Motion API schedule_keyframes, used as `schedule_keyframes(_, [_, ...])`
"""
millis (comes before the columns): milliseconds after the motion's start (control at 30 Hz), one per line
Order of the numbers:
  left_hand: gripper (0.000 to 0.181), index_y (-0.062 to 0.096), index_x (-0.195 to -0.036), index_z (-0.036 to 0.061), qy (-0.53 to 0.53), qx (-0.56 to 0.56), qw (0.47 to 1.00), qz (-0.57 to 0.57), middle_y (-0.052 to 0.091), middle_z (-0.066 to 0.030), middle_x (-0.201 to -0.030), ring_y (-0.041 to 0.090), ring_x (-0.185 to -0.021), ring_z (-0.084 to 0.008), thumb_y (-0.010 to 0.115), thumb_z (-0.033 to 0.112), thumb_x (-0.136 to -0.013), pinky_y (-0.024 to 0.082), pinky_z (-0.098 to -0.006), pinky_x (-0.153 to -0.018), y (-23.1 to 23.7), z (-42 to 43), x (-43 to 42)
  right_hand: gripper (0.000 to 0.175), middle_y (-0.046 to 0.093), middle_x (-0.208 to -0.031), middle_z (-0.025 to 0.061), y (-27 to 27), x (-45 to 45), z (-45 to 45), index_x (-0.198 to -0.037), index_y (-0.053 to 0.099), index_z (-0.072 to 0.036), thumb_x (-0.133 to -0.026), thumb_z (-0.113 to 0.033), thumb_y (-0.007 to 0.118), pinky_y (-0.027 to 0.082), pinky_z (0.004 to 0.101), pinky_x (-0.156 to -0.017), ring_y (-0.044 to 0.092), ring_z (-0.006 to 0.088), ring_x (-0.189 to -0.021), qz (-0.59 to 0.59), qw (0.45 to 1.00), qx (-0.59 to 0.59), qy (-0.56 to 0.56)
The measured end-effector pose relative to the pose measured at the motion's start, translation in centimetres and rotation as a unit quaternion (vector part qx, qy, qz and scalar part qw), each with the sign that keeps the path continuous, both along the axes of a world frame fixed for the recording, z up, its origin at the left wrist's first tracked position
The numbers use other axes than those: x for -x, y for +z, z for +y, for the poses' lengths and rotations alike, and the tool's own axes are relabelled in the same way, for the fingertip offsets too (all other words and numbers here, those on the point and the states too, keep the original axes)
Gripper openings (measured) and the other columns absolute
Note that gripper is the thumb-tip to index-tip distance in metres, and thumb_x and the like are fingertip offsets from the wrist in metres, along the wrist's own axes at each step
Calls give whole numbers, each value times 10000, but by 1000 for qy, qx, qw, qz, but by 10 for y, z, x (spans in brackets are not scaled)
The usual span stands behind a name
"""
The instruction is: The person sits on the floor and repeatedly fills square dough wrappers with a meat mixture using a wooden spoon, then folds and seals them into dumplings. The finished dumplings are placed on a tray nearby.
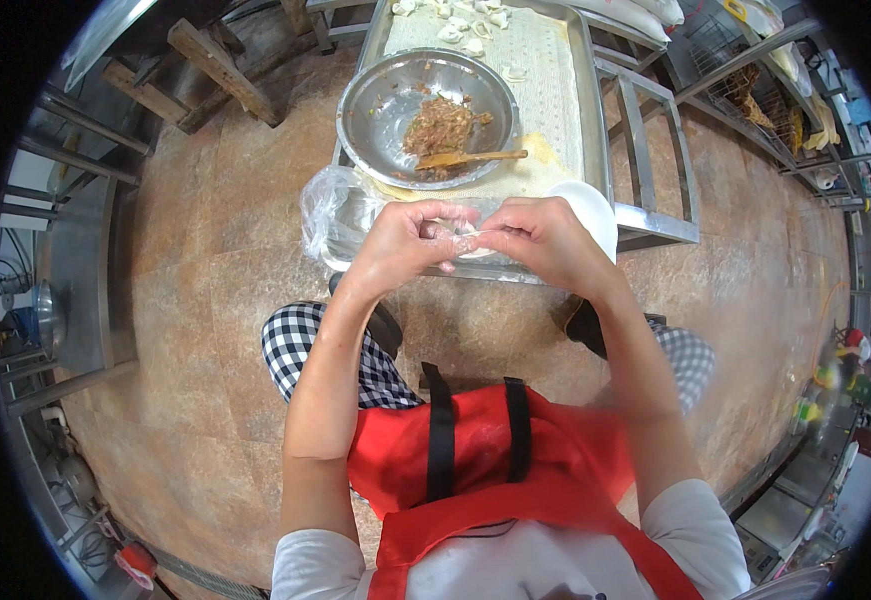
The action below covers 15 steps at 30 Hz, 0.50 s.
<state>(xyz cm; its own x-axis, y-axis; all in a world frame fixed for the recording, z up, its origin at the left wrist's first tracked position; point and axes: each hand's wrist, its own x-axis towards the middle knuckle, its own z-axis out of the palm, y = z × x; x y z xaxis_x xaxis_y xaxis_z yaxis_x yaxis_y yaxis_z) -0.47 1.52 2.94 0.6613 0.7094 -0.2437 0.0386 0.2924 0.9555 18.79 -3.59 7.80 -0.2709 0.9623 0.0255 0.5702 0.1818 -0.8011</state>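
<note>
My left hand [414,238] and my right hand [539,234] meet above the near end of a metal tray [599,142], fingertips dusted with flour. Between them they pinch a small dough wrapper [469,240], mostly hidden by the fingers. Just beyond is a stainless steel bowl [384,139] holding minced filling [435,124] with green bits. A wooden spatula [484,157] lies in it, its handle over the right rim. Several folded dumplings [452,34] sit at the tray's far end on a pale perforated liner [548,97].
Beside my right hand is a white dish [591,214]. A clear plastic bag [324,210] bunches at the tray's near left corner. Metal stands [638,150] flank the tray on the right. Wooden legs [218,67] stand at the far left, and a steel table [82,285] nearer.
</note>
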Motion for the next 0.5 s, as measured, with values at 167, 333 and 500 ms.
schedule_keyframes(167, [142, 687, -920, 3, 27, -92, 995, 7, 633, -12, -712, 555, -617, -39, 659, 27, -783, 462, -181, -542, -1, -2, -2, 103, 585, -704, 144, -2, 1, -3, -774, 645, -9, -784, -101, 599, 446, 360, -606, 559, 307, -672, -47, 994, -97, 19])
schedule_keyframes(333, [147, 666, -932, -21, 19, -121, 992, 36, 656, -40, -792, 594, -674, -77, 651, 5, -788, 499, -208, -598, -8, -9, -6, 103, 583, -703, 147, -8, -3, -5, -783, 649, -13, -796, -91, 582, 446, 368, -601, 562, 297, -662, -56, 995, -72, 44])
schedule_keyframes(500, [170, 656, -892, 9, 93, -167, 974, 125, 640, -59, -773, 595, -645, -116, 701, 75, -742, 479, -251, -572, -10, -5, -3, 144, 548, -642, 89, -16, -39, 38, -904, 624, 4, -864, -90, 522, 430, 289, -537, 534, 162, -577, -117, 988, -92, -37])
